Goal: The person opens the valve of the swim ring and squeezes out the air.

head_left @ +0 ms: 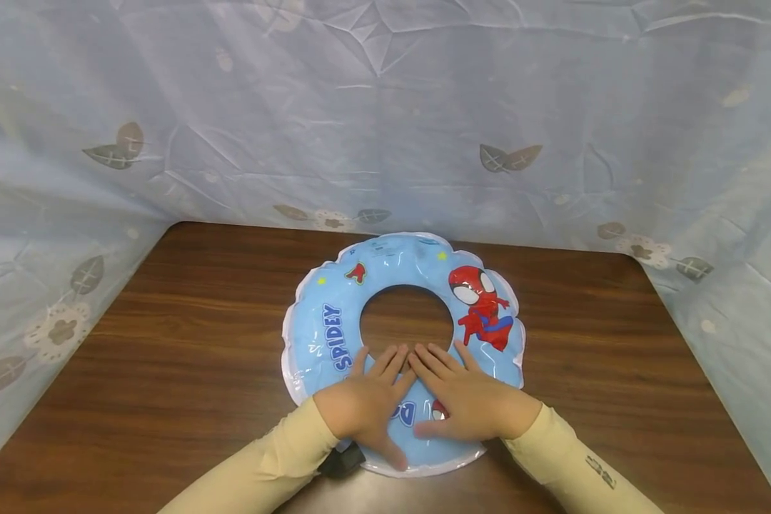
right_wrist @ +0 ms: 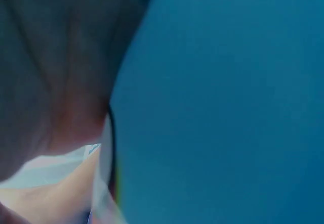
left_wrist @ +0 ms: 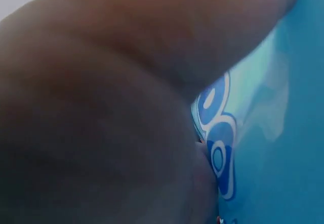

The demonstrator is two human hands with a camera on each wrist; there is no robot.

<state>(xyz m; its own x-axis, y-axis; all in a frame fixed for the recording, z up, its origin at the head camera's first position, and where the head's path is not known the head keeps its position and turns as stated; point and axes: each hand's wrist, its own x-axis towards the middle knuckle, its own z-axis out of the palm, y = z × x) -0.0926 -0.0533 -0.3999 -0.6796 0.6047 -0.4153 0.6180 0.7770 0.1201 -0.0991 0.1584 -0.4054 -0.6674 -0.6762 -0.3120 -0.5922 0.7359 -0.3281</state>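
- Head view: the blue inflatable ring (head_left: pixel 417 258) lies flat on the brown wooden table (head_left: pixel 167 357), patterned cloth (head_left: pixel 424 107) behind. I rest my left hand (head_left: pixel 369 401) and right hand (head_left: pixel 472 401) palm down on its near side, fingers straight and spread, gripping nothing, fingertips close together by the hole. A black object (head_left: pixel 342 460) sits beside my left wrist.
- Left wrist view: my left hand looms dark and blurred against the ring, blue lettering (left_wrist: pixel 218 138) beside it.
- Right wrist view: the ring fills the right side, my shadowed right hand the upper left; I cannot tell its fingertips here.
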